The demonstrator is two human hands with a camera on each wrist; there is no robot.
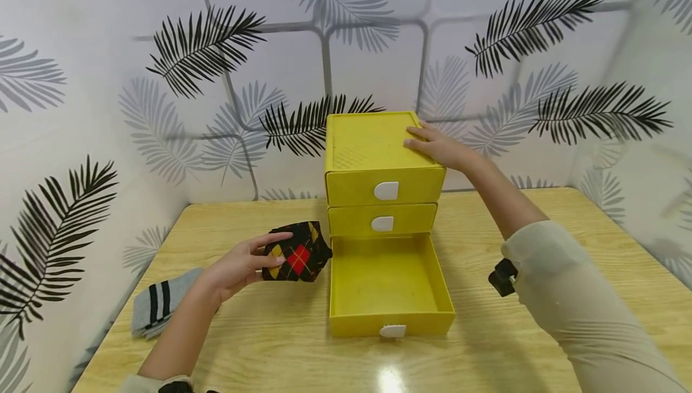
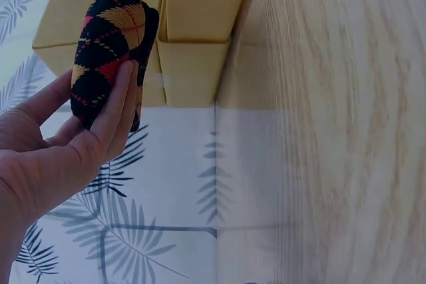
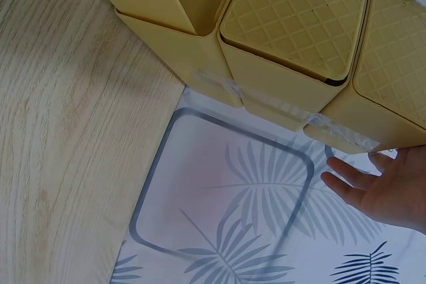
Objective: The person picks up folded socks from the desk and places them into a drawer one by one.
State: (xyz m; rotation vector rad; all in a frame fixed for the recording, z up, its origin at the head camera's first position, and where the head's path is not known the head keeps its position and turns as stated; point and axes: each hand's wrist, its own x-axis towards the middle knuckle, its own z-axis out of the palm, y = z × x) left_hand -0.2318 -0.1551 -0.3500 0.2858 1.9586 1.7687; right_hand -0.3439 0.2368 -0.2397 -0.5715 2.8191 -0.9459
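My left hand (image 1: 243,264) pinches a folded pair of argyle socks (image 1: 297,255), black with red and yellow diamonds, between thumb and fingers. The socks (image 2: 106,58) are above the table, just left of a yellow three-drawer cabinet (image 1: 373,140). Its bottom drawer (image 1: 391,325) is pulled out, and nothing lies inside. The upper two drawers are closed, each with a white tab handle. My right hand (image 1: 440,145) rests on the top of the cabinet at its right edge, fingers extended; in the right wrist view the hand (image 3: 393,191) is beside the cabinet's side.
Grey folded socks (image 1: 167,300) with black stripes lie on the wooden table (image 1: 259,345) at the left, partly behind my left forearm. A wall covering (image 1: 292,62) with leaf print stands behind and beside the table. Clear tape (image 3: 319,121) runs along the cabinet's side.
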